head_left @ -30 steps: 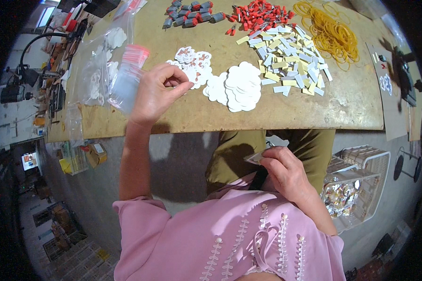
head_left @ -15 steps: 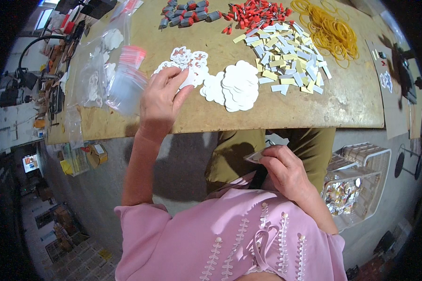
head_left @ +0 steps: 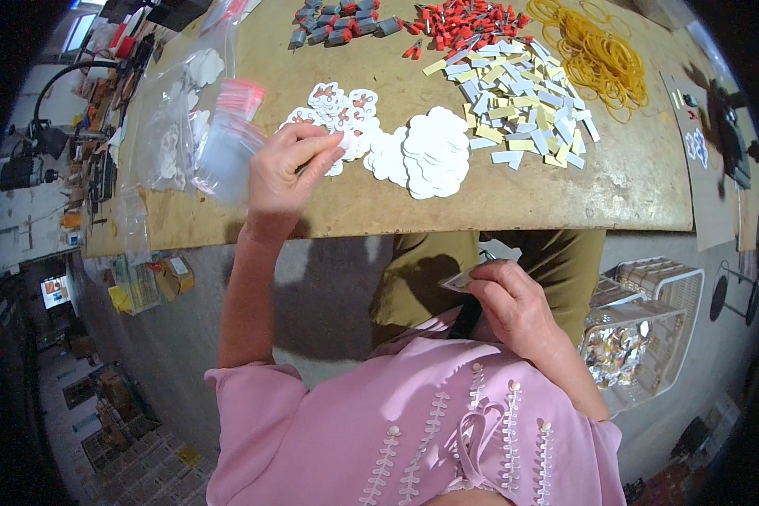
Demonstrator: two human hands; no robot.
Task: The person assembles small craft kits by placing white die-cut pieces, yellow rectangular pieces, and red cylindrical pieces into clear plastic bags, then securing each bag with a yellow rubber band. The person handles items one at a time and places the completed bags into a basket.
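Note:
My left hand (head_left: 285, 173) is over the near-left side of a pile of white scalloped paper cutouts with brown printed figures (head_left: 358, 108). Its thumb and forefinger are pinched together; whatever is between them is too small to make out. Just right of that pile lie blank white scalloped cutouts (head_left: 435, 156), heaped on one another. Below the table edge, above my lap, my right hand (head_left: 514, 305) grips a small flat piece, pale and partly see-through like a little plastic bag (head_left: 458, 281). My fingers cover most of it.
Clear zip bags with red tops (head_left: 234, 126) lie on the left of the table (head_left: 379, 221). Farther back are grey-red small motors (head_left: 336, 24), red-tipped clips (head_left: 468, 25), white and yellow strips (head_left: 527, 105) and yellow rubber bands (head_left: 603, 59). A plastic crate (head_left: 679, 337) stands at right.
My left hand has closed from spread fingers into a pinch at the printed cutouts and drawn slightly nearer. The right hand stays put with its flat piece.

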